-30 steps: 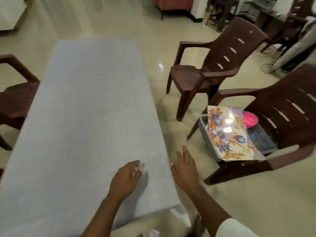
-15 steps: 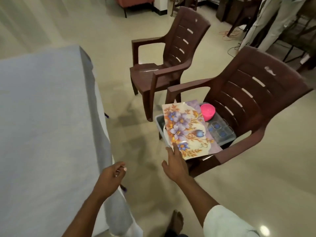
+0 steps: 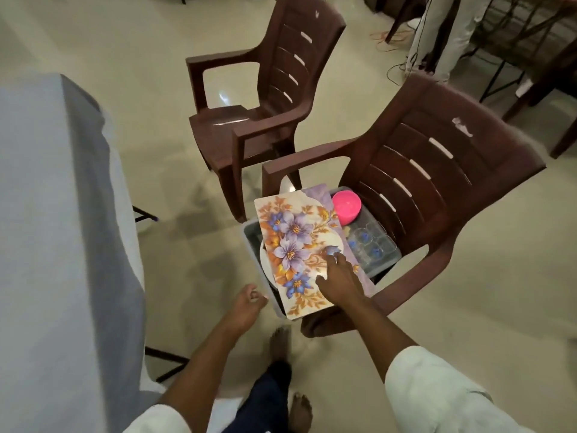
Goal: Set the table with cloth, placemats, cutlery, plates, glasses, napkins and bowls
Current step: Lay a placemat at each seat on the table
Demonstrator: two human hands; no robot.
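The bench (image 3: 46, 214) under the grey cloth (image 3: 62, 276) ends at a hanging edge on the left, and open floor (image 3: 193, 260) lies between it and the near brown chair (image 3: 437, 182). On that chair a grey tub (image 3: 253, 235) carries the floral placemat (image 3: 293, 245), glossy with purple flowers and orange leaves, beside a pink bowl (image 3: 346, 206) and clear glasses (image 3: 370, 245). The right hand (image 3: 338, 281) rests on the placemat with fingers spread, and the left hand (image 3: 248, 303) hangs loosely curled, holding nothing.
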